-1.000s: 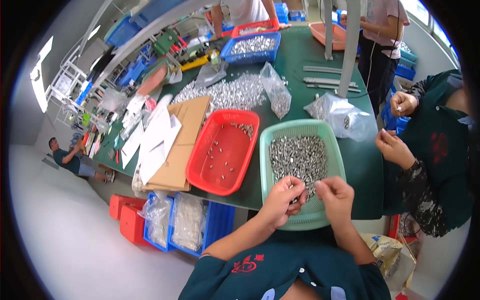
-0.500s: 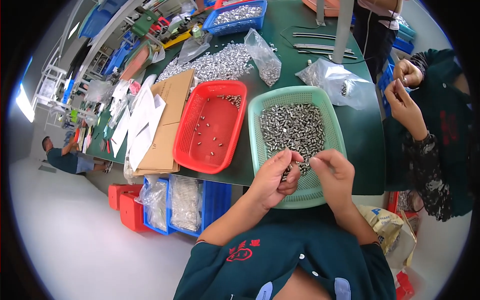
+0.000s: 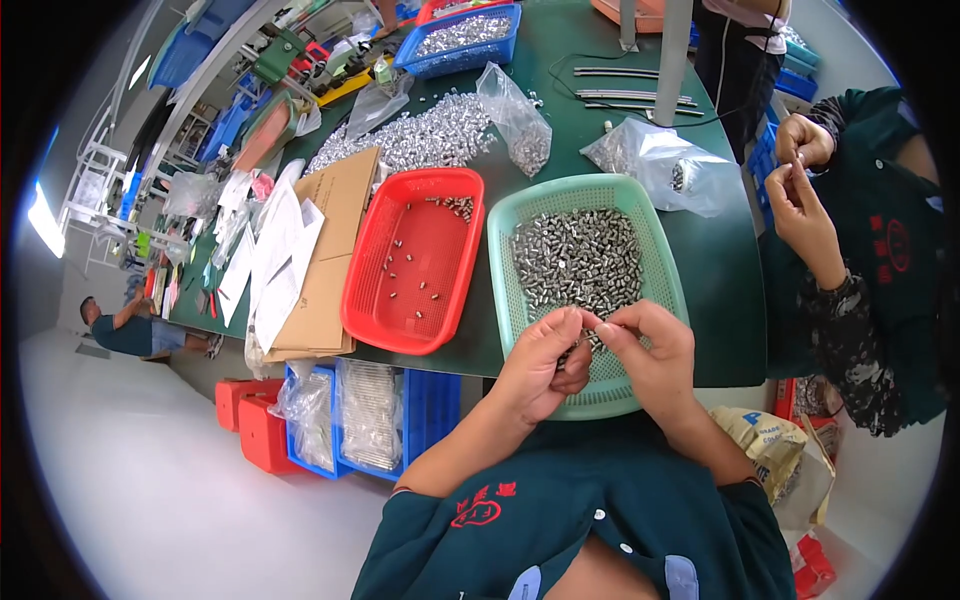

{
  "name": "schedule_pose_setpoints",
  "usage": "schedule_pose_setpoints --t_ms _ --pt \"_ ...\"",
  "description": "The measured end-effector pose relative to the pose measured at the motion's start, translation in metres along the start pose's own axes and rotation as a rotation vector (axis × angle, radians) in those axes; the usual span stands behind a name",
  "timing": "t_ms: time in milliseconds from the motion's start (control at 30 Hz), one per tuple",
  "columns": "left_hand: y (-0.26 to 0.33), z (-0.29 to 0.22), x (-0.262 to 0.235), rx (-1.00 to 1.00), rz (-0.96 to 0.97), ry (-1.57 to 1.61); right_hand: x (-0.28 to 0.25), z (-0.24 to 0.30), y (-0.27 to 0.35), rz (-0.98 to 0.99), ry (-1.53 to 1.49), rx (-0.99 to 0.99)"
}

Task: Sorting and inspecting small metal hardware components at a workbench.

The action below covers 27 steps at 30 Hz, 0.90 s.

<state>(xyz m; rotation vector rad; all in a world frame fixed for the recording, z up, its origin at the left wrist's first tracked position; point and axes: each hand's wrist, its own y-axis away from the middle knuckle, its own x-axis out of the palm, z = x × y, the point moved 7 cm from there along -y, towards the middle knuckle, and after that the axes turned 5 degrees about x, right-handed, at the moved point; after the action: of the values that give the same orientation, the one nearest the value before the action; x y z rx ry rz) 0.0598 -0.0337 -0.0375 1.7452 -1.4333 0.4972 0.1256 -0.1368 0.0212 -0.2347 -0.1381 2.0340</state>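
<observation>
Over the near end of a green perforated basket [image 3: 505, 300], my two hands meet at the fingertips. Many small metal cylinders [image 3: 578, 250] fill much of that basket. My left hand [image 3: 540, 365] is closed, and a few of the cylinders show between its thumb and curled fingers. The thumb and forefinger of my right hand [image 3: 655, 355] are pinched together against the left fingertips; whatever lies between them is too small or hidden to make out. To the left, a red perforated basket [image 3: 400, 315] holds several similar metal cylinders, some scattered, some heaped in its far right corner.
Cardboard [image 3: 335, 245] and white papers [image 3: 275, 255] lie left of the red basket. Beyond are a pile of shiny metal parts [image 3: 430, 135], a blue basket [image 3: 460, 60] and plastic bags [image 3: 665, 160]. A co-worker's hands [image 3: 805, 190] are at the right. Blue bins [image 3: 430, 410] stand below the table.
My right hand has moved left, so its fingertips now touch those of my left hand, where before there was a gap. The whole view has shifted slightly.
</observation>
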Motion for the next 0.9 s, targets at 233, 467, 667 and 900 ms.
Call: schedule_pose_setpoints --t_ms 233,467,667,900 --pt "0.001 -0.007 0.000 0.097 -0.052 -0.181 0.002 0.021 0.005 0.023 0.259 -0.303" --pt "-0.002 -0.010 0.005 0.210 -0.139 -0.333 0.010 -0.018 0.007 0.093 -0.064 0.102" --pt "0.004 -0.011 0.007 0.042 -0.096 -0.137 0.013 -0.049 0.003 0.154 -0.457 0.444" --pt "0.004 -0.017 0.005 -0.019 -0.110 -0.107 -0.017 -0.020 -0.003 -0.055 0.080 0.095"
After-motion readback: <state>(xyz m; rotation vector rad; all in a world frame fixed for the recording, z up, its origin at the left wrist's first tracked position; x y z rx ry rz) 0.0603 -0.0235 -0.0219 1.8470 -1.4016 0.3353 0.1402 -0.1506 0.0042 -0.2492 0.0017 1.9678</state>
